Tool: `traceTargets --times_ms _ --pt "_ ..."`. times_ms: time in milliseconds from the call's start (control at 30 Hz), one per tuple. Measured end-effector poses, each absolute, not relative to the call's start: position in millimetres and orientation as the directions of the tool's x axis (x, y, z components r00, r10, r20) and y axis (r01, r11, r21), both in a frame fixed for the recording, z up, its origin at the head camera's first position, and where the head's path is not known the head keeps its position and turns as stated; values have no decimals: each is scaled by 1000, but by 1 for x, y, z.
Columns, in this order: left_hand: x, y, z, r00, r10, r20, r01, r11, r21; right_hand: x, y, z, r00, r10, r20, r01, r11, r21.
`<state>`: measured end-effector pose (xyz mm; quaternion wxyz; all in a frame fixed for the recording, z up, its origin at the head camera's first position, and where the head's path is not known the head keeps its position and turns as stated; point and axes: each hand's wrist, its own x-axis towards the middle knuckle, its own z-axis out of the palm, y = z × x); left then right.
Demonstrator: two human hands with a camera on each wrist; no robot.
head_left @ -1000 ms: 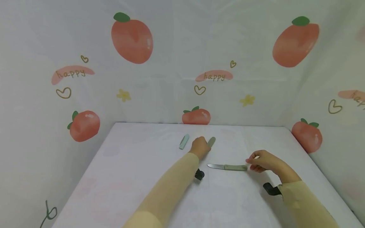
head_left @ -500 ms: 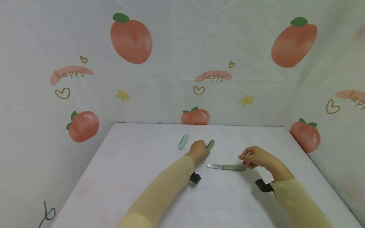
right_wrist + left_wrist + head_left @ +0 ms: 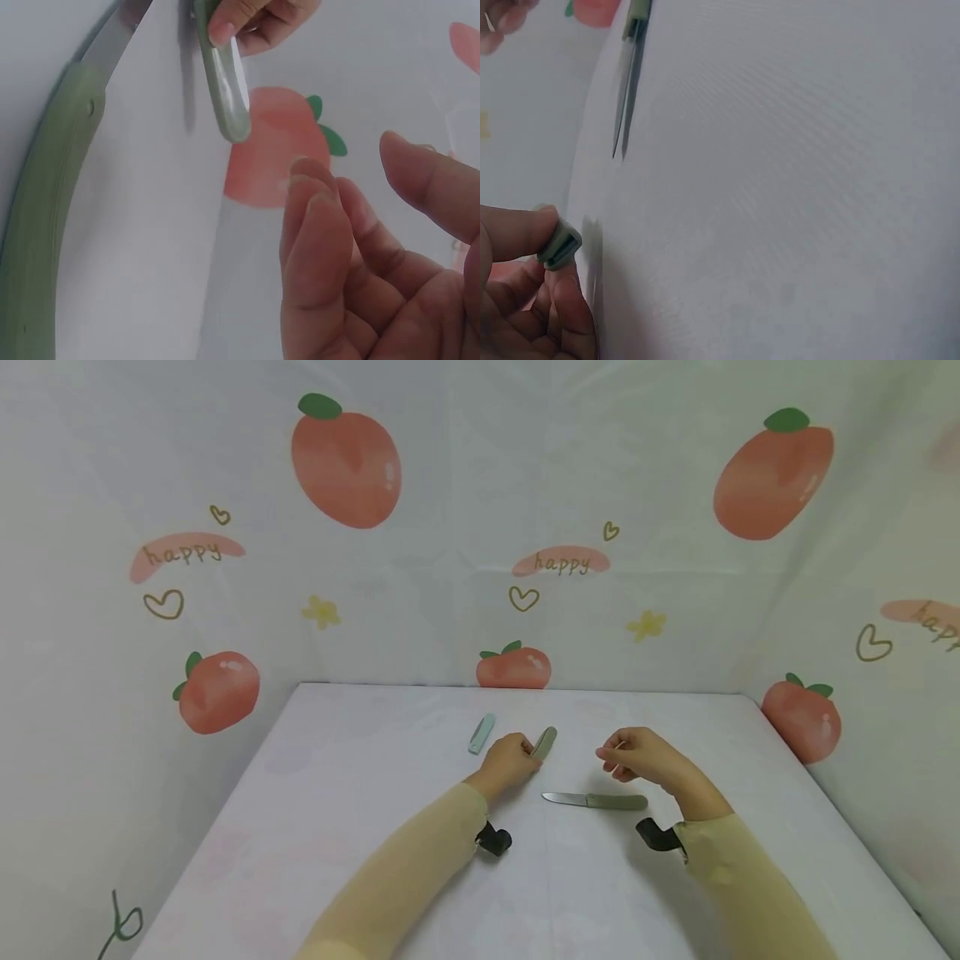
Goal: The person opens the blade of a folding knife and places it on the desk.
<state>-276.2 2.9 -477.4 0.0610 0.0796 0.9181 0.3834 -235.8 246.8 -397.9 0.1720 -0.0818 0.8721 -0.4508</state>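
My left hand [image 3: 510,762] pinches a green folding knife [image 3: 545,743] by its near end, between thumb and fingers. In the right wrist view this folding knife [image 3: 227,94] is folded, with a strip of bright metal along its side. Its slotted end [image 3: 562,251] faces the camera in the left wrist view. My right hand [image 3: 637,756] hovers to the right of it, fingers bent loosely and thumb apart, holding nothing. Between and nearer than the two hands, a second green knife [image 3: 617,802] lies on the table with its blade out, pointing left.
A pale teal folded knife [image 3: 482,733] lies behind and left of my left hand. The white-covered table [image 3: 337,827] meets a fruit-printed cloth backdrop [image 3: 420,610] at the back. Black camera mounts [image 3: 495,839] stick out under both wrists.
My left hand has drawn the green folding knife slightly nearer and to the left. My right hand has moved left and farther back, away from the unfolded knife's handle end.
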Motion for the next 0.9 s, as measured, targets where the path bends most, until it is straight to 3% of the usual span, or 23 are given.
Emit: traceTargets --times_ms 900 --pt "-236 -3 -455 -965 247 91 218 560 799 -251 189 -430 -990 -137 -44 -4 330 -944"
